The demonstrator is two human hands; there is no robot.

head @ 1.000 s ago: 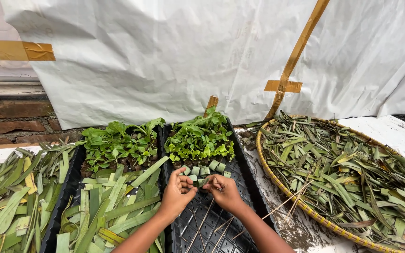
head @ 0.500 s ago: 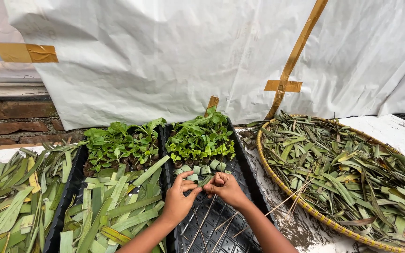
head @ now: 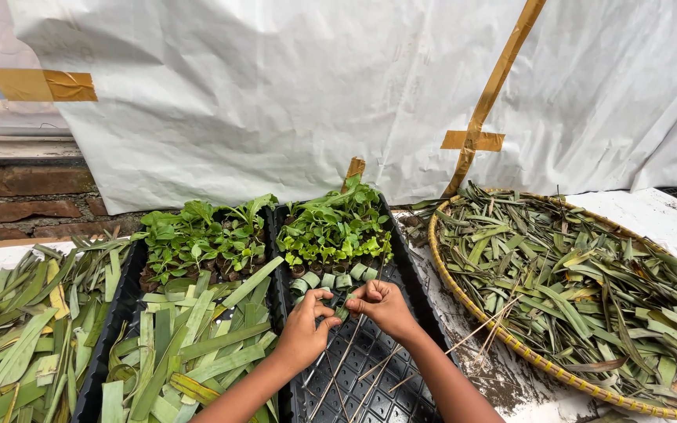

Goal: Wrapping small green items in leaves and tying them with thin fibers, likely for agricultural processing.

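My left hand [head: 305, 327] and my right hand [head: 381, 304] meet over a black seedling tray [head: 425, 313], fingertips pinched together on a small strip of green leaf [head: 342, 308]. Just beyond the fingers stand several small cups rolled from leaf [head: 337, 280], and behind them green seedlings [head: 337, 225] fill the tray's far end. Thin sticks [head: 346, 364] lie across the tray's bare black grid below my wrists.
A second black tray [head: 123, 301] to the left holds seedlings [head: 197, 239] and cut leaf strips [head: 197, 348]. More long leaves [head: 17, 329] lie at far left. A round woven basket [head: 464, 309] of leaves sits right. White sheeting [head: 315, 86] hangs behind.
Both hands have drawn closer together and shifted slightly toward me, fingers now closed on the leaf strip. The view has tilted a little.
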